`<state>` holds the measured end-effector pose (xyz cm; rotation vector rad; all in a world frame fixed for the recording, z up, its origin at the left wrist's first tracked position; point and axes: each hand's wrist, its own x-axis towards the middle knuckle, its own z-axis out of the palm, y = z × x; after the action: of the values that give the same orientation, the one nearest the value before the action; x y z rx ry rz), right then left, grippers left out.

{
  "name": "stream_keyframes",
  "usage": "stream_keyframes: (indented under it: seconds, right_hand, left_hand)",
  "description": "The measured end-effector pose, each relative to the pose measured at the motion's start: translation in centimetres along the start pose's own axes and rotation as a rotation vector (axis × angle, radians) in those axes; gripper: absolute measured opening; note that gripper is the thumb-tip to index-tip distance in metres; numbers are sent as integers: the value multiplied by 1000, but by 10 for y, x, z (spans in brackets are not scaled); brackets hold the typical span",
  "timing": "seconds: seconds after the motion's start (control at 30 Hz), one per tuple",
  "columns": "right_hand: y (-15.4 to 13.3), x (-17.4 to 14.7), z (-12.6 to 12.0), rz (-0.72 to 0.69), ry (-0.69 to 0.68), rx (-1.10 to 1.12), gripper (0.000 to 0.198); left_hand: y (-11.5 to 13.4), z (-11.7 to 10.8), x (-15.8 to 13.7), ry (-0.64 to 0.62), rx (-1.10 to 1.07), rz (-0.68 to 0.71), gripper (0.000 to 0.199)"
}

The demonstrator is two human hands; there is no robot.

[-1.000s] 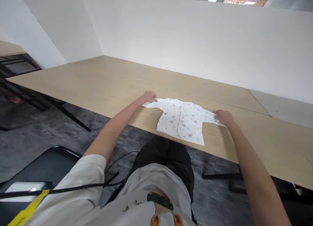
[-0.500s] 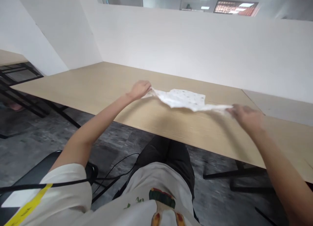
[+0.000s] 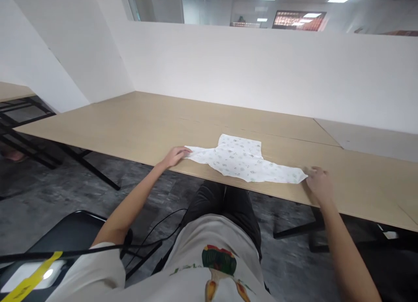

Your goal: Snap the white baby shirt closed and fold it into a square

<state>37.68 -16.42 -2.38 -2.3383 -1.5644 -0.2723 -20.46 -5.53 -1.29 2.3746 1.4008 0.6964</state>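
A small white long-sleeved baby shirt [image 3: 240, 157] with a scattered grey print lies spread on the wooden table. Its body points toward the wall and both sleeves stretch out sideways near the front edge. My left hand [image 3: 176, 156] is closed on the left sleeve's cuff, low against the tabletop. At the opposite end, my right hand [image 3: 319, 182] pinches the tip of the right sleeve; its fingers are slightly blurred.
The wooden table [image 3: 137, 123] reaches back to a white wall [image 3: 228, 66]. A black chair [image 3: 70, 234] stands at my left, with a dark cable beside it. Another table [image 3: 15, 91] is at the far left.
Both hands have come down and closer to me with the shirt. Held up and bunched before, it now lies flat on the table with its sleeves extended.
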Motion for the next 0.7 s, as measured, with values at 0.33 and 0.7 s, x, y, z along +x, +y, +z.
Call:
stream_keyframes:
  seconds: [0.33,0.7]
  right_hand:
    - [-40,-3,-3,129,93,378,46]
    - [-260,-25,-18,-294,15,581,40]
  left_hand:
    - [-16,13,7,163,-1,-223,48]
    - [-18,10,0,222,-497,-269,55]
